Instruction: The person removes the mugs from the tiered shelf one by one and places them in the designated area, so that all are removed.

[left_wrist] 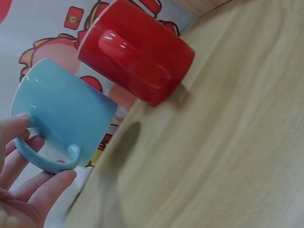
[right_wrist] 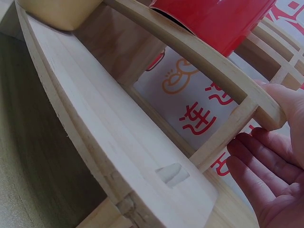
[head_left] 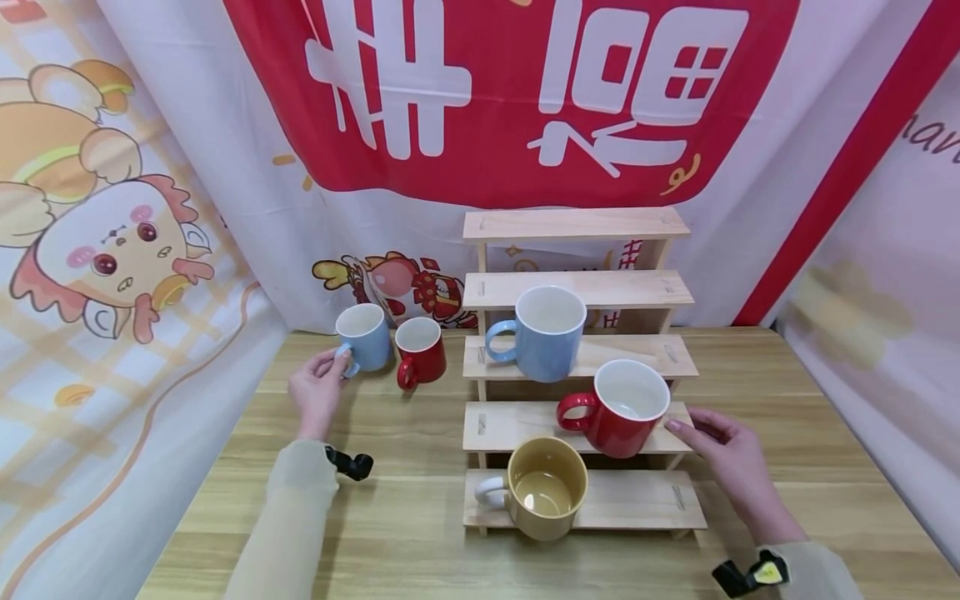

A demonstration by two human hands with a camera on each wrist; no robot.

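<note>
My left hand (head_left: 318, 389) pinches the handle of a light blue mug (head_left: 369, 340) at the left of the table. In the left wrist view, fingers and thumb are around the handle of that blue mug (left_wrist: 64, 107), and a shadow lies on the wood beside its base. Just right of it stands a red mug (head_left: 423, 354), handle toward me. My right hand (head_left: 731, 462) holds the right end of a board of the stepped wooden shelf (head_left: 517, 429), second from the bottom. In the right wrist view, the thumb lies on top of this board and the fingers are beneath it.
On the shelf stand a larger blue mug (head_left: 549, 342), a larger red mug (head_left: 622, 417) and a yellow mug (head_left: 547, 492) with a white handle, all handles leftward. The shelf's top two boards (head_left: 577, 223) rise behind. A printed cloth (head_left: 262, 125) hangs around the wooden table (head_left: 405, 500).
</note>
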